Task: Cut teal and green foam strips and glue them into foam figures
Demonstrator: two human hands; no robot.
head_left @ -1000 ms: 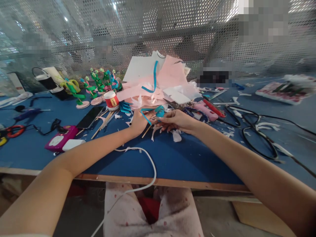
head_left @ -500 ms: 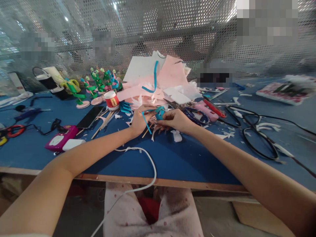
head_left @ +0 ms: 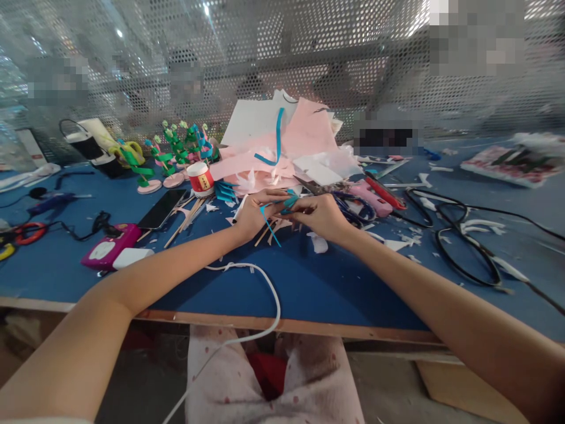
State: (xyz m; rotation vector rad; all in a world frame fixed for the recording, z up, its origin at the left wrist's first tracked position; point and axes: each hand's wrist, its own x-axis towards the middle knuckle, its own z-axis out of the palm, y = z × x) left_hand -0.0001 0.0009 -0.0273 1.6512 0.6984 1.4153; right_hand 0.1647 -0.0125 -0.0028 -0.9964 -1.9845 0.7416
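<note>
Pinching a small piece of blue paper (head_left: 290, 201), the left hand (head_left: 256, 215) and the right hand (head_left: 324, 217) meet over the tabletop (head_left: 318, 282), about midway between its left and right ends and well in from the near edge. The fingers of both hands are bent in and look closed on the blue paper. They cover much of it, so I can't tell how it is folded or just where each fingertip sits. A thin blue strip (head_left: 273, 231) hangs by the left hand's fingers and slants down toward the near edge. I can't tell if it is joined to the blue paper.

The paper should be very light and easy to bend. It should not be slippery, but it could crease or rip if pulled hard, and the thin strip looks like the easiest part to tear. A soft pinch on the flat sides, with thumb and fingertips, seems the best hold. Squeezing hard on a fold could squash it.

Past the hands, toward the far edge, lies a heap of pink and white sheets (head_left: 309, 132) with a bent blue strip (head_left: 279, 132) on top. A red and white cup (head_left: 202, 181) stands left of the heap, next to some blue slips (head_left: 226, 191). A white scrap (head_left: 318, 242) lies near the right hand. A white cord (head_left: 269, 282) hangs over the near edge.
</note>
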